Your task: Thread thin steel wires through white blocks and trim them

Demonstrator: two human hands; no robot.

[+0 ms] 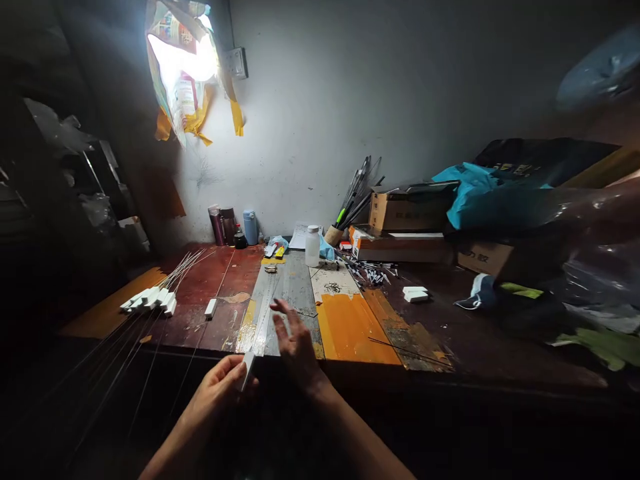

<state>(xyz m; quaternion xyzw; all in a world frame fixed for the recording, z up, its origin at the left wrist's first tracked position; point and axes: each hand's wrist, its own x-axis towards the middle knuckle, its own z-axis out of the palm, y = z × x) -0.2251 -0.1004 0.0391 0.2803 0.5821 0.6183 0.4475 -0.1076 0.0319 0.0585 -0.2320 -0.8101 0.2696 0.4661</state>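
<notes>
At the front edge of the table, my left hand (223, 380) is closed round a small white rectangular block (248, 368), thumb on its face. A thin line appears to run up from this block, too faint to make out well. To its right, over the grey strip, my right hand (296, 340) is raised with its fingers apart and nothing visible in them. A similar white block (211, 309) with a thin rod through it lies to the left. Farther left is a pile of white blocks (150, 299) with many thin rods (187, 267) sticking out both ways.
Two white blocks (415, 294) lie on the right. A translucent white-capped bottle (313, 248), scattered small black-and-white parts (375, 273) and cardboard boxes (410, 210) stand behind. Flasks (251, 227) line the wall. A bright wrapped lamp (185, 60) hangs upper left.
</notes>
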